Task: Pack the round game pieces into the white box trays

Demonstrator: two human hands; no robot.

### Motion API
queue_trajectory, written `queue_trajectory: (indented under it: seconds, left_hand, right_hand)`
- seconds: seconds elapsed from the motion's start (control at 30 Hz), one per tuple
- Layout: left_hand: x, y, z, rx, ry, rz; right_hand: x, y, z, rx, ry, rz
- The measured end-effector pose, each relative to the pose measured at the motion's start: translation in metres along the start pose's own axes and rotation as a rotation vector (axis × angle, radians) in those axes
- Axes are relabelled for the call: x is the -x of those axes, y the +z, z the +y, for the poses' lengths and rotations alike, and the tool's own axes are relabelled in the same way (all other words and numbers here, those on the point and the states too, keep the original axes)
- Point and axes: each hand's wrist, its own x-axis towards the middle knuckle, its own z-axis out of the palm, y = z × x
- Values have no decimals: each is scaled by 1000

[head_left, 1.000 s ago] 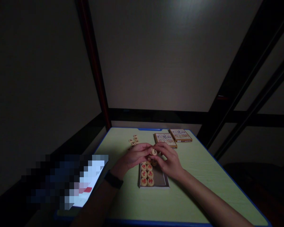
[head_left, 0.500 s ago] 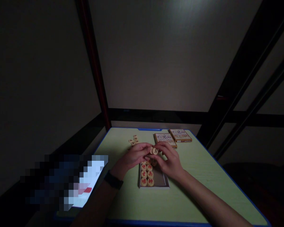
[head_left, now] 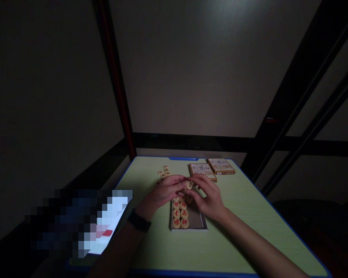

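My left hand [head_left: 168, 189] and my right hand [head_left: 208, 196] meet over the far part of a shallow box [head_left: 196, 221]. Between their fingertips is a round Chinese chess piece [head_left: 188, 185] with a dark character on its face. Fingers of both hands are closed about it; whether more pieces sit behind it is hidden. Inside the box, round pieces with red characters [head_left: 184, 213] lie in two columns along the left side. The right part of the box shows its bare brown bottom. My hands cover the box's far end.
Several loose chess pieces [head_left: 164, 172] lie beyond my left hand. Two flat printed boxes [head_left: 221, 165] rest at the far right of the green table [head_left: 249, 231]. A lit, blurred screen [head_left: 104, 227] is at the left edge. Walls rise behind the table.
The held chess piece has shifted slightly left and turned a little between my fingertips. Both hands stay nearly in place, and the pieces in the box have not moved.
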Motion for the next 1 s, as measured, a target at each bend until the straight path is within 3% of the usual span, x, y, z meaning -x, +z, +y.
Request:
queue_trajectory:
  seconds: [0.43,0.73,0.87,1.0]
  left_hand:
    - [-4,-3,-4,-17,22,49]
    - [-1,5,-4,-1,40,76]
    - [-3,3,-5,-84,60,105]
    - [-10,-3,-7,-318,165,145]
  right_hand:
    - [-5,-1,0,-27,3,-24]
    - [-3,0,-2,6,-5,-19]
    - [-6,-4,0,29,-21,-60]
    - [-9,-20,7,60,37,-167]
